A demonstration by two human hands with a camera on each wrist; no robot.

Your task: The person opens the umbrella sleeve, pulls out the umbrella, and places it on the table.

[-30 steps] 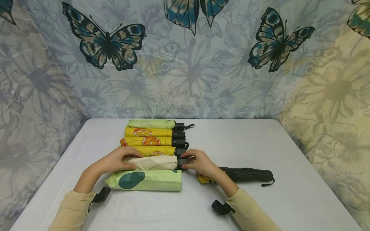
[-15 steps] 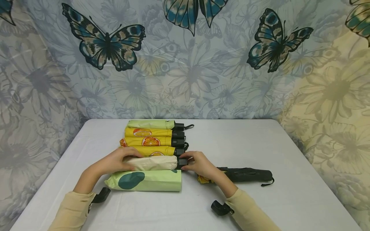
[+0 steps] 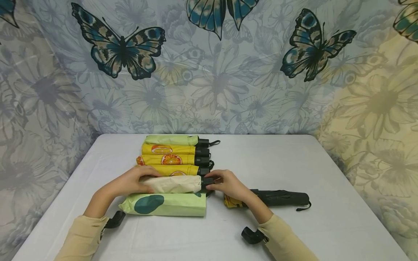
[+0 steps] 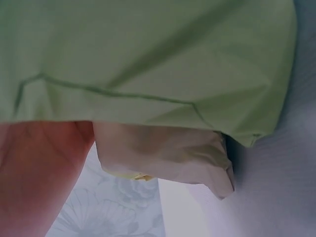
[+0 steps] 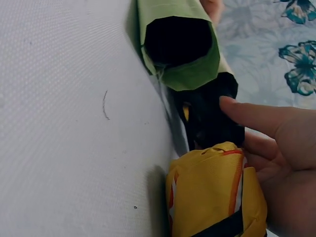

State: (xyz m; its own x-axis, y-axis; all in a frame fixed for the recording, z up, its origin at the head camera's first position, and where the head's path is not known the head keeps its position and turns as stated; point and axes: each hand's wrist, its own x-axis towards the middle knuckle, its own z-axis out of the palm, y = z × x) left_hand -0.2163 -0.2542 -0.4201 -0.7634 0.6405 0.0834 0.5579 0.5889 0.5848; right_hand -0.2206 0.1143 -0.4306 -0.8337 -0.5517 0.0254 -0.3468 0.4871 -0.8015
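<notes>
A folded cream umbrella (image 3: 177, 184) lies across the table, its black handle (image 5: 210, 111) pointing right. My left hand (image 3: 130, 181) grips its left end, thumb on the near side and fingers over the far side. With thumb and fingers, my right hand (image 3: 226, 184) pinches the black handle. Just in front lies a light green umbrella sleeve (image 3: 179, 204) with a dark green spot; the right wrist view shows its open, dark mouth. In the left wrist view the green sleeve (image 4: 158, 59) hides most of the left hand.
Behind lie three yellow umbrellas with orange-slice prints (image 3: 171, 159) and a light green umbrella (image 3: 171, 140), side by side, handles right. A black and yellow folded umbrella (image 3: 281, 198) lies beneath the right forearm. Black wrist cameras (image 3: 253, 235) sit by both sleeves.
My right fingers have shifted slightly on the black handle, which looks a little turned, with a bit of strap showing below it. The left hand stays in place.
</notes>
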